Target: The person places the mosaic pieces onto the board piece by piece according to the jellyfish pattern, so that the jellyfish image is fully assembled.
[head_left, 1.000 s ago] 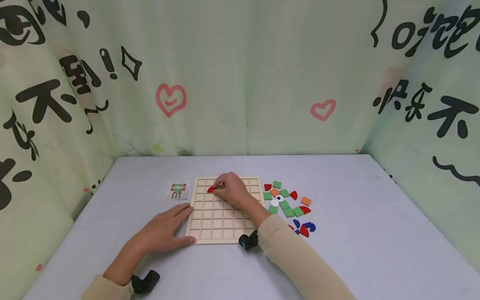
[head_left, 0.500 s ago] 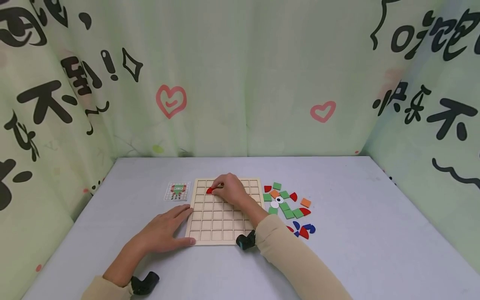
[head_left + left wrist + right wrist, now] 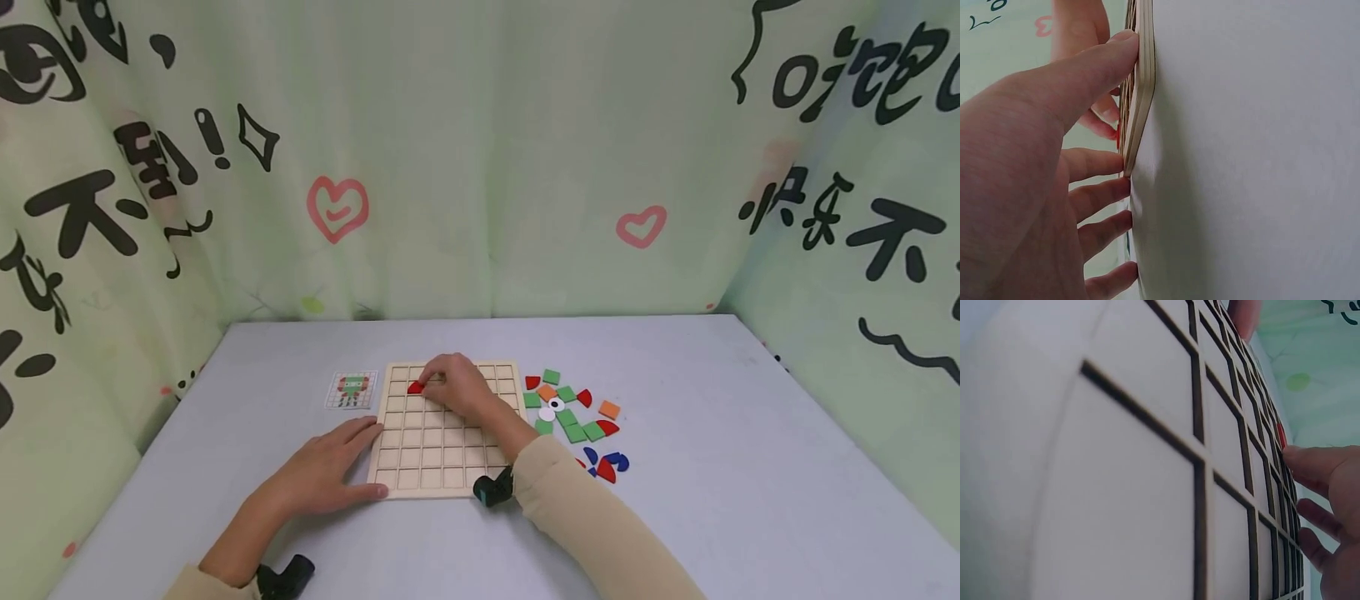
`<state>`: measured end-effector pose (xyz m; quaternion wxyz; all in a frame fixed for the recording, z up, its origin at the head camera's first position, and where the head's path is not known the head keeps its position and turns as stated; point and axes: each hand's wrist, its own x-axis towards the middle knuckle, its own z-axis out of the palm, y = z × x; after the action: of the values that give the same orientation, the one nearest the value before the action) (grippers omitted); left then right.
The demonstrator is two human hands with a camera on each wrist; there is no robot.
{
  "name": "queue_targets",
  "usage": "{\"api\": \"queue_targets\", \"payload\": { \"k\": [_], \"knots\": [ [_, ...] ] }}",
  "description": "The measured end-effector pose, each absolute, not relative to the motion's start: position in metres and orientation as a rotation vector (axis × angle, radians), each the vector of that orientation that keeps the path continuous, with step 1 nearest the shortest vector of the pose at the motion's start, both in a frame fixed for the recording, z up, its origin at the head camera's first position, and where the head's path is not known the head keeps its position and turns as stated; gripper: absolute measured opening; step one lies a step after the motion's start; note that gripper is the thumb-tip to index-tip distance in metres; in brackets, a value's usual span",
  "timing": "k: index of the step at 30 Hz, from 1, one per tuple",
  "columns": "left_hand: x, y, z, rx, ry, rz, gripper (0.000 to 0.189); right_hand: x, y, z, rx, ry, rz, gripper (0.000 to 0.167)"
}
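Note:
A square wooden grid board [image 3: 432,457] lies on the table, its cells framed by thin raised strips. My right hand [image 3: 467,395] reaches over its upper left part and pinches a red quarter-circle piece [image 3: 415,387] between thumb and index finger, low at the cells. In the right wrist view the thumb tip meets the edge of that red piece [image 3: 1281,435]. My left hand [image 3: 330,468] rests at the board's left side, fingers spread and fairly straight. Its thumb lies on the near left corner, while the left wrist view has the fingertips [image 3: 1124,186] along the edge and table.
Left of the board lies a small picture card [image 3: 352,390] with a green and red figure on a grid. Loose pieces lie to the right: green squares [image 3: 566,418], orange squares [image 3: 609,409], white discs [image 3: 547,413], red quarter-circles [image 3: 606,470] and blue pieces [image 3: 618,460]. A printed curtain [image 3: 487,167] stands behind.
My right hand stays over the same part of the board with the red piece, shifting only slightly left. The left hand keeps its place. The head view has tilted a little.

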<state>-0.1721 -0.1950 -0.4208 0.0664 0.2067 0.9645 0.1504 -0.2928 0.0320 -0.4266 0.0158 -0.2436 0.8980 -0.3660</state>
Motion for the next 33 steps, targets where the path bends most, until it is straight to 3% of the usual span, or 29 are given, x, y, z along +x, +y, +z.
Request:
{"api": "queue_targets", "payload": {
  "k": [33],
  "knots": [
    [-0.170,-0.193,-0.421,0.623,2.931,0.432,0.088,-0.270,0.077,-0.420,-0.662,2.888,-1.157,0.013]
  ]
}}
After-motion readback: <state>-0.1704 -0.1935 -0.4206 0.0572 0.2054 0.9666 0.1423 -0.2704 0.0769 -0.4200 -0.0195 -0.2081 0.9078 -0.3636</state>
